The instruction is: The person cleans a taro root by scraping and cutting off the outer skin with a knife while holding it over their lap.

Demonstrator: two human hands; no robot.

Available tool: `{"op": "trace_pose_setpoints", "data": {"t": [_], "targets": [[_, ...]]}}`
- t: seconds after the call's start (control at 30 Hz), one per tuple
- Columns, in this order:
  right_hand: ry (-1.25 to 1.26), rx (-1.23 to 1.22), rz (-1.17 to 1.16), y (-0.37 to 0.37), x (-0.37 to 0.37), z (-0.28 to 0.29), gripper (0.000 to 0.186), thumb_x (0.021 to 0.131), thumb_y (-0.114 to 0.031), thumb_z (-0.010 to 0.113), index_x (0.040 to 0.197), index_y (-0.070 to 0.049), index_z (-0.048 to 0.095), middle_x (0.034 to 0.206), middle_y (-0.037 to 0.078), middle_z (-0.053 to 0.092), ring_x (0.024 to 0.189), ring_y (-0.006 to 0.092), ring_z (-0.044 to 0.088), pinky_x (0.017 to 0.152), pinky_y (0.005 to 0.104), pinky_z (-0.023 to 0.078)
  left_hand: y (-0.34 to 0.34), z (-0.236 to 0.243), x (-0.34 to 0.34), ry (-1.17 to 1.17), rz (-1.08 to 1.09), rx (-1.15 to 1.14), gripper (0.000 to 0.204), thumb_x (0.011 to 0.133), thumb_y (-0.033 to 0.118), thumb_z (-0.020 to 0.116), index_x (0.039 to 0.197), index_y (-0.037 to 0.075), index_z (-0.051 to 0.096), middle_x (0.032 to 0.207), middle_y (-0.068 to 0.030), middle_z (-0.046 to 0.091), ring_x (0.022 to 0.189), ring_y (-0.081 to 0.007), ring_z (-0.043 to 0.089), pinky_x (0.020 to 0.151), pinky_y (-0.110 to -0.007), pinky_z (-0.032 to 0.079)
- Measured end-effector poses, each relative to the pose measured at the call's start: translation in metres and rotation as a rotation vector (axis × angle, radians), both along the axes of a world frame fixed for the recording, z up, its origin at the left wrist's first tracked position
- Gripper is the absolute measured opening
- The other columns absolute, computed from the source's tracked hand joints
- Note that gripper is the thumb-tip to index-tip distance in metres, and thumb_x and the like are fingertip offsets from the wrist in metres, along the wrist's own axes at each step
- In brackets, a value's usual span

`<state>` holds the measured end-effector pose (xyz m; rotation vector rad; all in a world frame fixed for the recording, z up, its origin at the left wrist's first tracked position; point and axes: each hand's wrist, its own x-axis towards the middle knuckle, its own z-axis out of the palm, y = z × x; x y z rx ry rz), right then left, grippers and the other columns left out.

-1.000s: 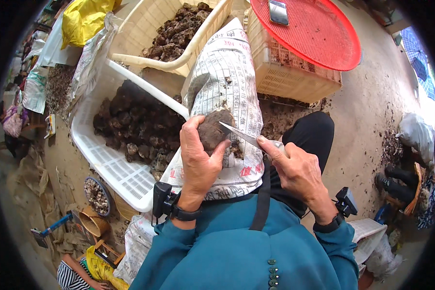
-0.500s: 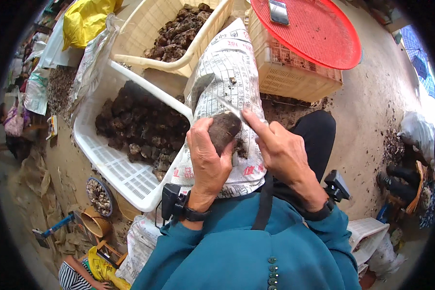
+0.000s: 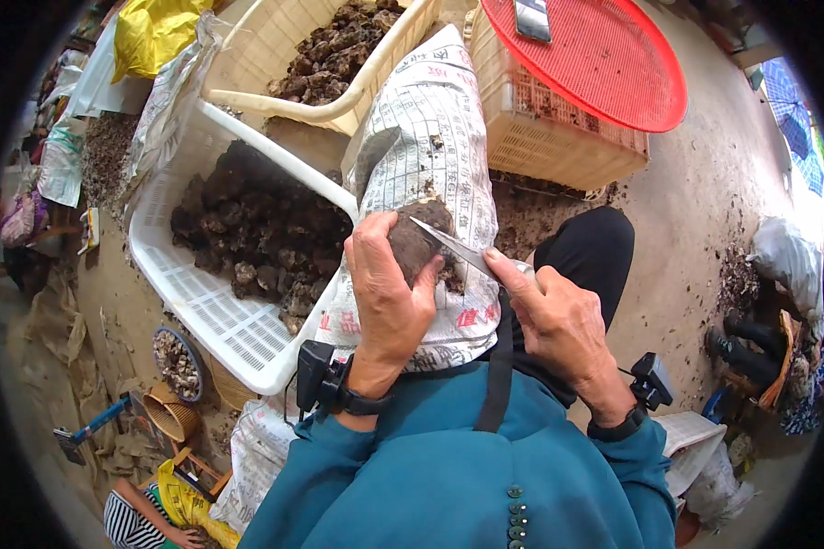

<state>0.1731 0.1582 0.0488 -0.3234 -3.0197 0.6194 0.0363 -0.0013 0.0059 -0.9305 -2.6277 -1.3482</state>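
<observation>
A round dark brown tuber-like lump (image 3: 415,242) with a rough, soiled skin lies in the grip of my left hand (image 3: 386,291), over a white printed woven sack (image 3: 439,128) spread across my leg. My right hand (image 3: 558,316) is closed round the handle of a knife (image 3: 453,242). Its narrow blade points up and left, with the tip over the top of the lump; whether the edge touches the skin I cannot tell. Dark crumbs lie on the sack beside the lump. Most of the knife handle is hidden in my fingers.
At the left stands a white plastic crate (image 3: 238,334) of dark lumps; beyond it, a cream crate (image 3: 334,112) holds more. A red mesh tray (image 3: 604,69) with a phone (image 3: 532,20) tops another crate (image 3: 558,151). A co-worker's arm (image 3: 151,517) shows at lower left.
The knife has drawn back toward me and its blade now lies across the lump. My right hand has moved down and to the right, while my left hand keeps its hold.
</observation>
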Motion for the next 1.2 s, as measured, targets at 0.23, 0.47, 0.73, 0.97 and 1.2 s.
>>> {"op": "trace_pose_setpoints", "data": {"t": [0.23, 0.47, 0.73, 0.97, 1.2], "targets": [[-0.029, -0.032, -0.07, -0.015, -0.009, -0.001, 0.068, 0.081, -0.01, 0.066, 0.144, -0.032, 0.054, 0.073, 0.009, 0.05, 0.061, 0.0274, 0.058, 0.051, 0.0409, 0.045, 0.003, 0.003, 0.0, 0.029, 0.011, -0.023, 0.065, 0.073, 0.0, 0.08, 0.129, -0.001, 0.046, 0.122, -0.0205, 0.052, 0.115, -0.0385, 0.051, 0.101, -0.045, 0.04], [-0.009, -0.033, -0.103, -0.025, -0.029, 0.0, 0.066, 0.084, -0.01, 0.067, 0.145, -0.031, 0.052, 0.075, 0.011, 0.052, 0.064, 0.029, 0.06, 0.055, 0.0422, 0.046, 0.006, 0.0, 0.0, 0.067, 0.01, -0.004, 0.068, 0.069, -0.002, 0.079, 0.128, -0.001, 0.046, 0.121, -0.0222, 0.053, 0.109, -0.0424, 0.05, 0.095, -0.05, 0.039], [0.002, -0.061, -0.114, -0.028, -0.041, -0.003, 0.063, 0.085, -0.012, 0.065, 0.145, -0.03, 0.052, 0.078, 0.014, 0.058, 0.067, 0.0321, 0.063, 0.057, 0.0433, 0.049, 0.007, -0.003, 0.0, 0.081, 0.02, 0.009, 0.067, 0.069, -0.002, 0.079, 0.128, -0.001, 0.046, 0.121, -0.0226, 0.052, 0.109, -0.0423, 0.049, 0.096, -0.05, 0.039], [-0.119, -0.119, -0.09, -0.002, 0.004, 0.008, 0.06, 0.087, -0.012, 0.064, 0.144, -0.029, 0.053, 0.077, 0.012, 0.057, 0.068, 0.0319, 0.061, 0.06, 0.0433, 0.048, 0.006, 0.002, 0.004, 0.014, 0.005, 0.007, 0.064, 0.074, 0.001, 0.079, 0.128, -0.001, 0.045, 0.12, -0.0198, 0.052, 0.112, -0.0388, 0.05, 0.1, -0.047, 0.039], [-0.097, -0.109, -0.09, -0.006, -0.012, 0.007, 0.059, 0.088, -0.013, 0.062, 0.144, -0.03, 0.053, 0.077, 0.013, 0.058, 0.068, 0.0336, 0.062, 0.059, 0.0449, 0.049, 0.006, -0.002, 0.002, 0.012, 0.038, 0.002, 0.066, 0.07, -0.002, 0.077, 0.128, -0.002, 0.045, 0.122, -0.0235, 0.051, 0.113, -0.0436, 0.048, 0.099, -0.051, 0.037]]}}
